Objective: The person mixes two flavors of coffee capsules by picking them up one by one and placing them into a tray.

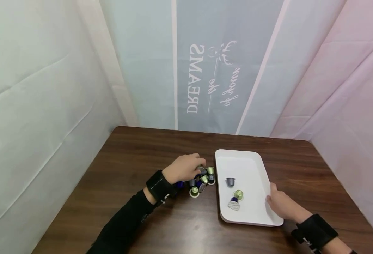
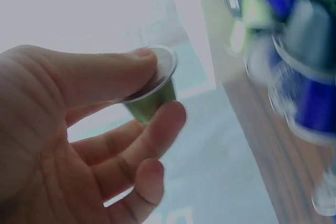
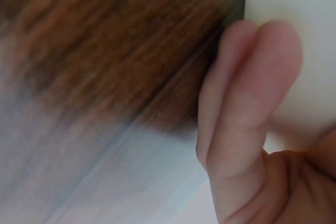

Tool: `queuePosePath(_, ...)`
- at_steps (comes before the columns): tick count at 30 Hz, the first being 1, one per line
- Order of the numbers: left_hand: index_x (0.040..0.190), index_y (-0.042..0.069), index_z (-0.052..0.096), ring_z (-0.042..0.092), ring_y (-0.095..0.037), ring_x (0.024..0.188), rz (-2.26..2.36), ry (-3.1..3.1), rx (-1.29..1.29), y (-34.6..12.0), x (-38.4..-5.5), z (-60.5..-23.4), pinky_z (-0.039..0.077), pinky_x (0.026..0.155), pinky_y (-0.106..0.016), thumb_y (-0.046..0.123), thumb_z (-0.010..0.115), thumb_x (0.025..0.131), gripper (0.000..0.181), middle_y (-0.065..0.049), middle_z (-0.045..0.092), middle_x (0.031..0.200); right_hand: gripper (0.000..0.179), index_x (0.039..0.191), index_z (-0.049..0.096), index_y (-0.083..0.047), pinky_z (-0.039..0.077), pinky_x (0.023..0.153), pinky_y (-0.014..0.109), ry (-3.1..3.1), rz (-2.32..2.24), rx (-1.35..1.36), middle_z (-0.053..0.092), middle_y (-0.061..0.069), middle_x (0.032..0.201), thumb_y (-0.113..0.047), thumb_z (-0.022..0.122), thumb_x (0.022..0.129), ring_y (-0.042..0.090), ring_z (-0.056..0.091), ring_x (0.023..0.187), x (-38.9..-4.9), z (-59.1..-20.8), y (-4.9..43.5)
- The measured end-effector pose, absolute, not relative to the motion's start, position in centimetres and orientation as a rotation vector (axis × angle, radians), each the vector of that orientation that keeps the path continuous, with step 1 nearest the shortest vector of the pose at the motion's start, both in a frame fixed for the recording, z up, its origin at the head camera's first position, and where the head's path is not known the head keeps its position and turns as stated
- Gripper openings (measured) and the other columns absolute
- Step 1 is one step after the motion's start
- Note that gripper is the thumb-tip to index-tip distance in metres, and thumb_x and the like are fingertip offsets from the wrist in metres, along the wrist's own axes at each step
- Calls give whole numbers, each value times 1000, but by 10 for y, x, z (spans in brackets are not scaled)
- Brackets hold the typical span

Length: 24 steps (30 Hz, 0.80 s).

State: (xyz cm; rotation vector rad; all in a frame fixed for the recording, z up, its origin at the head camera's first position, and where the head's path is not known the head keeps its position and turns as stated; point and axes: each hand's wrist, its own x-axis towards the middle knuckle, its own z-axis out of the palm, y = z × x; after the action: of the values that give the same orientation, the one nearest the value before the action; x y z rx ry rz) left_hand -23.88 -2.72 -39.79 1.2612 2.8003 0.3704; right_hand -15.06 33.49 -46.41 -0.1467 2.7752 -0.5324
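My left hand (image 1: 184,168) is over a pile of coffee capsules (image 1: 201,186) left of the white tray. In the left wrist view its thumb and fingers pinch a green coffee capsule (image 2: 151,102) by its lid and base, while the other fingers are loosely bent. On the right, my right hand (image 1: 284,204) grips the right rim of the white tray (image 1: 243,162). The right wrist view shows its fingers (image 3: 252,93) along the tray's side. Inside the tray lie a grey capsule (image 1: 230,182), a green capsule (image 1: 238,194) and a blue capsule (image 1: 234,204), lid showing.
Blue, green and grey capsules are heaped close to the tray's left wall. Everything stands on a dark wooden table (image 1: 135,151). Light fabric curtains (image 1: 148,63) hang behind it and on both sides, the back one with mirrored lettering.
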Motion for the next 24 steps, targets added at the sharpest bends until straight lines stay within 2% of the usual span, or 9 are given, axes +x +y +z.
queuePosePath(9, 114, 18, 64, 49, -5, 69, 163, 2767, 1558, 14, -221, -398, 37, 54, -17, 20, 60, 94, 21, 1, 59, 98, 53, 129, 12, 24, 49, 77, 50, 2773, -533, -142, 54, 42, 104, -4, 42, 96, 37, 61, 97, -150, -463, 332)
queuePosePath(17, 116, 20, 62, 47, -4, 73, 50, 2625, 1601, 62, -209, -391, 39, 61, -15, 21, 59, 94, 22, 4, 56, 96, 52, 128, 13, 24, 49, 75, 48, 2789, -538, -169, 55, 40, 102, -3, 43, 95, 35, 62, 94, -149, -462, 334)
queuePosePath(24, 112, 23, 64, 49, -3, 75, -10, 2510, 1646, 83, -198, -396, 39, 66, -15, 18, 61, 93, 20, 8, 55, 94, 51, 127, 14, 22, 50, 75, 48, 2781, -547, -152, 55, 40, 103, -4, 44, 96, 35, 62, 95, -149, -465, 335)
